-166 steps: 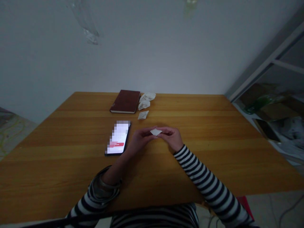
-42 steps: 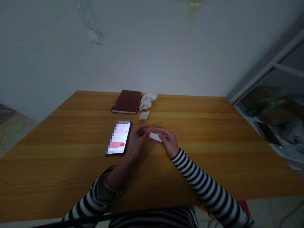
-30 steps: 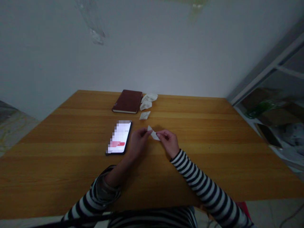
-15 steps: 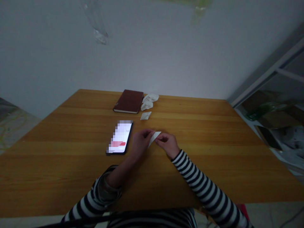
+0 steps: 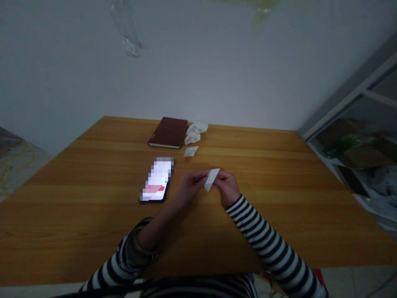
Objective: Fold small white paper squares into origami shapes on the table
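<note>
Head view: phone leftward, tissues beyond, paper in grip of left hand and right hand

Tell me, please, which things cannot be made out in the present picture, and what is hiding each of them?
All in the head view:
- Phone: blocky pixelation covers most of its screen.
- Left hand, right hand: some fingertips are hidden by the white paper.
- Brown notebook: its closed cover hides the pages.
- Green object at right: too dim and blurred to identify.
</note>
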Tool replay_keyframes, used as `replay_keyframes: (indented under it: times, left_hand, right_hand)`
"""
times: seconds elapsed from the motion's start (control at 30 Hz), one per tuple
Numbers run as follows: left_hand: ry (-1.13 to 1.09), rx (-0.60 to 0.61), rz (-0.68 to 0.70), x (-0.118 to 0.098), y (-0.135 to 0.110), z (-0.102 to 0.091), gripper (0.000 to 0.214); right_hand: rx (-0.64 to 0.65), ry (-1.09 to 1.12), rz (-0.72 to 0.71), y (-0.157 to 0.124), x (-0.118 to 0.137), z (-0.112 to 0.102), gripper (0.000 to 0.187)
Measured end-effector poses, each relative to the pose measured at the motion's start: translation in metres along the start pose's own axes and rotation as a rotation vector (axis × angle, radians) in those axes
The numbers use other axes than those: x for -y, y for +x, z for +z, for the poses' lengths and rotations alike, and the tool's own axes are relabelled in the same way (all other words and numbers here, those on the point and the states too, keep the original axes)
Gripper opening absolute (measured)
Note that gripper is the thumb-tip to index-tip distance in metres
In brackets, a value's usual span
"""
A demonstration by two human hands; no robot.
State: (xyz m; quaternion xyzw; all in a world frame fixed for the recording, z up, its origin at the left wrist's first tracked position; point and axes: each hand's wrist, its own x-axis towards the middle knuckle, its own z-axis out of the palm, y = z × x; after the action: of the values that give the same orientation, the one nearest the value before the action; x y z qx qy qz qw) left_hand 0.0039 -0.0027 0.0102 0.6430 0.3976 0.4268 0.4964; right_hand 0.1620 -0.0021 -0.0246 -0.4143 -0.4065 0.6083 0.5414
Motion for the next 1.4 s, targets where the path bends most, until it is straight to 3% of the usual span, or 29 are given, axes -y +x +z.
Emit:
replay_keyframes:
  times: [0.1, 0.2, 0.37, 0.43, 0.53, 0.6, 0.63, 0.73, 0.87, 1.07, 1.17, 1.3, 1.4]
  left_hand:
    - [0.061, 0.061, 0.013, 0.0, 0.0, -0.004, 0.032]
    - [0.219, 0.005, 0.049, 0.001, -0.002, -0.001, 0.033]
    - [0.314, 0.067, 0.065, 0.002, -0.003, 0.003, 0.035]
    - [0.342, 0.011, 0.081, 0.001, 0.005, -0.007, 0.038]
    - [0.466, -0.209, 0.073, -0.002, 0.036, -0.037, 0.042]
    - [0.672, -0.329, 0.042, -0.002, 0.067, -0.062, 0.038]
    - [0.801, -0.312, 0.015, 0.0, 0.083, -0.073, 0.033]
    - [0.857, -0.196, -0.042, 0.011, 0.12, -0.09, 0.012]
    - [0.849, -0.085, -0.067, 0.03, 0.123, -0.076, 0.031]
    - [0.809, -0.101, 0.028, 0.041, 0.064, -0.029, 0.023]
    - [0.621, -0.113, -0.011, 0.044, 0.047, -0.016, 0.023]
    - [0.265, -0.106, -0.073, 0.049, 0.044, -0.011, 0.034]
    - [0.064, -0.086, -0.045, 0.045, 0.042, -0.007, 0.042]
  right_hand:
    - [0.073, -0.035, -0.046, 0.001, 0.0, -0.001, 0.025]
    - [0.108, -0.06, -0.088, 0.002, -0.001, -0.001, 0.021]
    - [0.035, 0.032, -0.046, 0.005, -0.006, -0.003, 0.021]
    - [-0.029, 0.118, -0.014, 0.008, -0.006, -0.005, 0.022]
    - [-0.151, 0.231, 0.0, 0.012, -0.002, -0.008, 0.024]
    - [-0.205, 0.269, -0.004, 0.014, 0.001, -0.012, 0.025]
    - [-0.224, 0.274, -0.006, 0.015, 0.002, -0.014, 0.025]
    - [-0.253, 0.252, -0.006, 0.016, 0.004, -0.019, 0.026]
    - [-0.247, 0.215, -0.007, 0.017, 0.001, -0.023, 0.028]
    - [-0.282, 0.141, 0.016, 0.017, -0.006, -0.02, 0.029]
    - [-0.287, 0.125, 0.022, 0.016, -0.008, -0.017, 0.028]
    - [-0.258, 0.095, 0.031, 0.013, -0.009, -0.01, 0.028]
    - [-0.23, 0.079, 0.03, 0.011, -0.01, -0.007, 0.029]
